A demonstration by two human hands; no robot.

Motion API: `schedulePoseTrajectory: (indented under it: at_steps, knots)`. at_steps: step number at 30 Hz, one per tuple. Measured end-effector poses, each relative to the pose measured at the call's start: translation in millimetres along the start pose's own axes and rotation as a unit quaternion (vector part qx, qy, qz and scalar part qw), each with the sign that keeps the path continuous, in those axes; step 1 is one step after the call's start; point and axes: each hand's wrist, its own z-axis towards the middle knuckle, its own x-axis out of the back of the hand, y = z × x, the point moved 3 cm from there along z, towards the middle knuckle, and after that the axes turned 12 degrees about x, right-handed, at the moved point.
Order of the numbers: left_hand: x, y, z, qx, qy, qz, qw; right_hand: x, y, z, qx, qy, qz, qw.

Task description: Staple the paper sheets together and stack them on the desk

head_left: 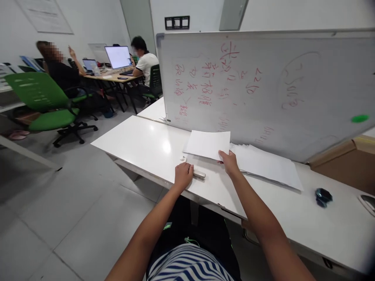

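Observation:
My right hand [230, 162] pinches the near right corner of a white sheaf of paper [209, 142], thumb on top and fingers beneath. Close to the table's front edge, my left hand [184, 174] is closed on a pale grey stapler [199, 174], whose one end sticks out to the right of the fingers. Just beyond that hand lies a small white item [183, 159], too small to make out. Right of the held sheaf, a fanned stack of white paper [265, 166] rests on the white table [131, 136].
A whiteboard [205, 86] with red writing stands along the table's back. To the right are a dark shiny object [324, 197] and a cardboard box [345, 164]. A green chair [52, 109] stands left; two people sit at a desk [117, 76] with a monitor.

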Motion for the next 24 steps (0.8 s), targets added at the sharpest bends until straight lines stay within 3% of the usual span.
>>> schedulePoseTrajectory:
  at_steps: [4, 7, 10, 17, 20, 24]
  knots:
    - [-2.0, -1, -1, -0.001, 0.015, 0.012, 1.0, -17, -1, 25, -0.003, -0.017, -0.067, 0.998]
    - [-1.5, -1, -1, -0.002, 0.013, 0.009, 1.0, -9, 7, 24, 0.035, 0.012, -0.205, 0.978]
    - [-0.3, -1, -2, 0.001, 0.001, 0.004, 1.0, 10, 17, 9, 0.096, 0.025, -0.34, 0.935]
    - [0.1, -2, 1, 0.002, -0.016, -0.008, 1.0, 76, 40, -23, 0.237, 0.038, -0.428, 0.871]
    - [0.7, -2, 1, 0.004, -0.021, -0.016, 1.0, 102, 53, -26, 0.218, 0.032, -0.481, 0.848]
    - [2.2, -2, 0, 0.003, -0.027, -0.027, 0.999, 122, 73, -27, 0.138, -0.007, -0.521, 0.842]
